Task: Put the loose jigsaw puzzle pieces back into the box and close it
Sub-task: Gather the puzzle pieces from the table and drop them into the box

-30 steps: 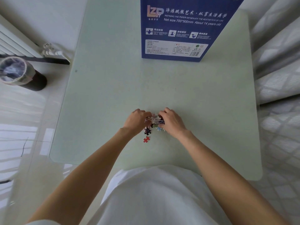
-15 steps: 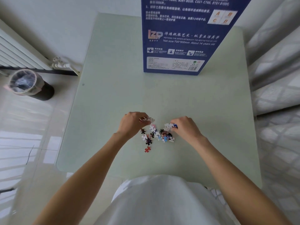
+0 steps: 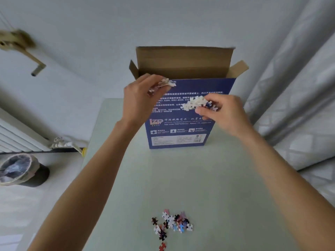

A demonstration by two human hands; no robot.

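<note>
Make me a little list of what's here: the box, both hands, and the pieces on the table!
box: blue box stands upright at the table's far end, top flaps open
left hand: left hand holds pieces up near the box's open top
right hand: right hand holds a clump of pieces in front of the box
loose pieces: a small pile lies on the table, near edge
bin: bin on the floor, left

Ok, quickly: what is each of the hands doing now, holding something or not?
Left hand: pinching a few puzzle pieces near the box top.
Right hand: holding a clump of pieces.
</note>
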